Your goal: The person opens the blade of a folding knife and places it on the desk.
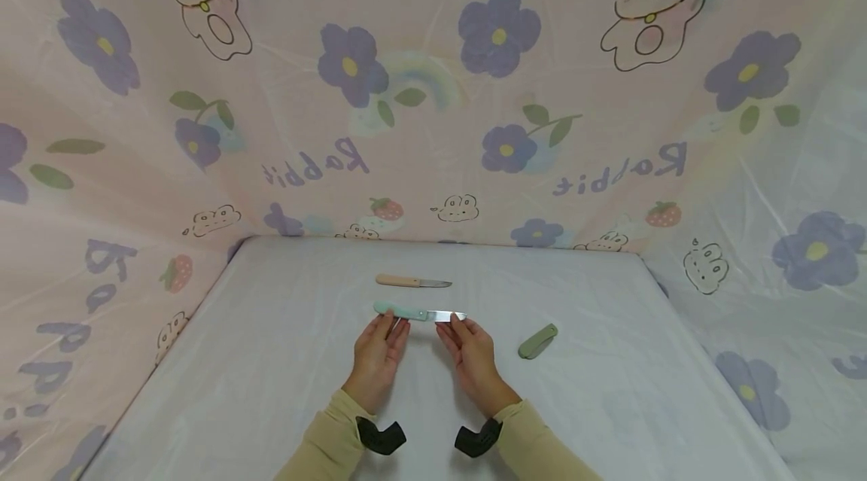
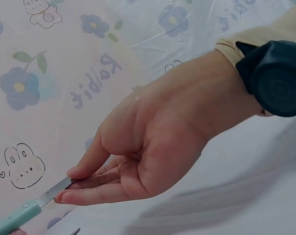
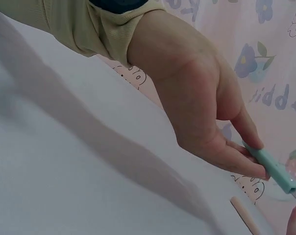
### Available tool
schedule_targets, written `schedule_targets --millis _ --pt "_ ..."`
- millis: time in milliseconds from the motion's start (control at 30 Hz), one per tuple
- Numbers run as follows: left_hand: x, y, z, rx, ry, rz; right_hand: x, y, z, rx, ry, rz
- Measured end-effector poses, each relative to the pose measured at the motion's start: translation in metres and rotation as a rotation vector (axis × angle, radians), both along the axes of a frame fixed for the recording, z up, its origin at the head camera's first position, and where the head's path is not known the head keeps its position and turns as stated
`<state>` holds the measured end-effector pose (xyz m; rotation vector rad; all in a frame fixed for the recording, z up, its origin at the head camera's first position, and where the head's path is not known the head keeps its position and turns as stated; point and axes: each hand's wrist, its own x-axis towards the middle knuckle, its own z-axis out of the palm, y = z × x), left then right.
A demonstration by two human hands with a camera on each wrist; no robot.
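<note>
A folding knife with a mint-green handle is held up level between both hands, its blade out to the right. My left hand pinches the handle between thumb and fingers, as the right wrist view shows from across. Thumb and fingertips of my right hand pinch the blade near its end, hiding part of it. In the left wrist view that same blade runs from the handle into the right fingers. Beyond the hands lies a tan-handled knife, blade pointing right.
A folded olive-green knife lies to the right of my right hand. White cloth covers the table. A printed curtain with flowers and rabbits rises at the back and both sides. Black devices are strapped at the wrists.
</note>
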<state>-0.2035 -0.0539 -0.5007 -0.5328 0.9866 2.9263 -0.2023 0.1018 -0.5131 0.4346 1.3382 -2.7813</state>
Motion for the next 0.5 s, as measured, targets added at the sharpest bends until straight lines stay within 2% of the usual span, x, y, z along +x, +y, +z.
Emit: schedule_targets --millis 200,500 --pt "-0.003 -0.005 0.001 -0.073 -0.012 -0.021 -0.005 0.0 0.005 0.029 -0.017 0.017" --pt "-0.008 -0.013 0.008 -0.151 -0.021 -0.033 -0.014 -0.002 0.007 0.037 -0.025 0.03"
